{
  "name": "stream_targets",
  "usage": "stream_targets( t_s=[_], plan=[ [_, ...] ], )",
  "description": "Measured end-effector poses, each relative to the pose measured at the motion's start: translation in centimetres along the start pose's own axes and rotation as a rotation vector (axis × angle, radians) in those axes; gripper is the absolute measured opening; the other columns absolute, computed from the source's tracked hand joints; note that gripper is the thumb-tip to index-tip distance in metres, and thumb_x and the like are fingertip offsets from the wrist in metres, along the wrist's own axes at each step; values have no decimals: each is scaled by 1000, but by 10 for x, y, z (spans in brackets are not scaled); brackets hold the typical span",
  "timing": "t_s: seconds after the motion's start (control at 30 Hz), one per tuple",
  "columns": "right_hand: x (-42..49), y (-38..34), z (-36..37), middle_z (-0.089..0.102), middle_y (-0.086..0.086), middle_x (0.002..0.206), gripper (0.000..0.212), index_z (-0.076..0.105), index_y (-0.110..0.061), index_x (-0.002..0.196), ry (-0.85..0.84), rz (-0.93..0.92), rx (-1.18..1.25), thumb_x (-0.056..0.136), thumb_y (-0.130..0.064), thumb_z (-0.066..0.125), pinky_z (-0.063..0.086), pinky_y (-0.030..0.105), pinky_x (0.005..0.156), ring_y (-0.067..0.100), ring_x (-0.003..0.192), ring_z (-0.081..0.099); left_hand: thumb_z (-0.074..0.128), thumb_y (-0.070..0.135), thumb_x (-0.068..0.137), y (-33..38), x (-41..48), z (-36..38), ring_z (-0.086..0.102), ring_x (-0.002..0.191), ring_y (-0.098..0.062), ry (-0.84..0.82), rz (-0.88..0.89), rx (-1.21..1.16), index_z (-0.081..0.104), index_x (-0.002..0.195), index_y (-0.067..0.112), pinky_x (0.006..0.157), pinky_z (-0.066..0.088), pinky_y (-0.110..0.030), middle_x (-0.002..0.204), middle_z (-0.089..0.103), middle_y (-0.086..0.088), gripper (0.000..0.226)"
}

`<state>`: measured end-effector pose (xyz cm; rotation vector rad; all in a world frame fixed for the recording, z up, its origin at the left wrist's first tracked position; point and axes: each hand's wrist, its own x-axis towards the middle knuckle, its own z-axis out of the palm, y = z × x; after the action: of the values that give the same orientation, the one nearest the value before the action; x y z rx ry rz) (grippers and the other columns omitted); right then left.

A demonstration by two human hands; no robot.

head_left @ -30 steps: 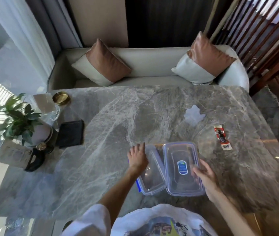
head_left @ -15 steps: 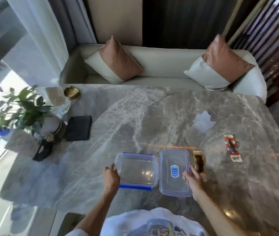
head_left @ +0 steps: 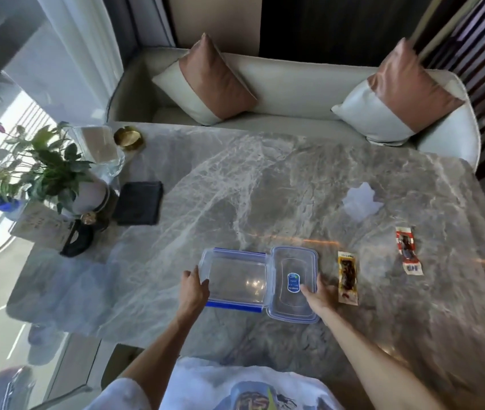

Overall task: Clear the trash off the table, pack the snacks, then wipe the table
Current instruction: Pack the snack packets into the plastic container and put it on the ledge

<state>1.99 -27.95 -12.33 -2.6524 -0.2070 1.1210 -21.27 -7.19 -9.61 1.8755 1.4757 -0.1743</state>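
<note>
One clear box [head_left: 237,276] empty, left hand [head_left: 194,288] grip on its rim, right hand [head_left: 319,294] fingers resting on lid [head_left: 293,284].

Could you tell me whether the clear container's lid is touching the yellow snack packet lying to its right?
Apart. The head view shows a strip of bare marble between the lid and the yellow snack packet, with only the right hand reaching into that space.

One head-worn camera looks steeply down over the marble table [head_left: 265,179]
</note>
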Motion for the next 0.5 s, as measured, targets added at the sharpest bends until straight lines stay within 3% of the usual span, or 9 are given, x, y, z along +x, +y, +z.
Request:
stream_targets(
  t_s=[0.13, 0.27, 0.33, 0.4, 0.5],
  plan=[
    [-12, 2, -10, 39, 26, 145, 68, 30, -15, 151, 134, 26, 156, 94, -39, 56, 34, 41, 111, 36, 136, 38, 50, 20, 94, 16, 1, -4, 42, 122, -42, 93, -15, 93, 32, 142, 2, 103, 35, -47, 133, 44, -24, 54],
    [-34, 19, -28, 67, 24, 114, 38, 60, -5, 128, 365, 25, 528, 91, -15, 62, 46, 34, 86, 34, 103, 64, 55, 10, 88, 59, 6, 3, 46, 116, -37, 199, 289, 243, 42, 140, 6, 99, 38, -42, 135, 49, -16, 53],
    [-42, 37, -43, 70, 22, 109, 33, 64, -3, 122, 437, 47, 576, 90, -14, 64, 47, 32, 81, 33, 98, 67, 52, 5, 88, 90, 2, 17, 49, 110, -37, 161, 425, 261, 47, 137, 6, 95, 40, -42, 129, 54, -16, 50],
    [-40, 60, -61, 70, 20, 111, 33, 65, -1, 120, 471, 78, 606, 90, -15, 64, 48, 35, 88, 32, 103, 66, 45, 3, 90, 123, -5, 36, 52, 110, -35, 55, 520, 246, 47, 136, 10, 91, 45, -43, 127, 55, -14, 47],
    [-19, 93, -98, 71, 21, 111, 34, 65, -3, 121, 501, 105, 563, 93, -20, 61, 49, 38, 90, 34, 106, 66, 38, 6, 93, 178, -11, 71, 58, 110, -34, -102, 547, 202, 50, 128, 15, 85, 49, -43, 124, 58, -13, 38]
  ],
)
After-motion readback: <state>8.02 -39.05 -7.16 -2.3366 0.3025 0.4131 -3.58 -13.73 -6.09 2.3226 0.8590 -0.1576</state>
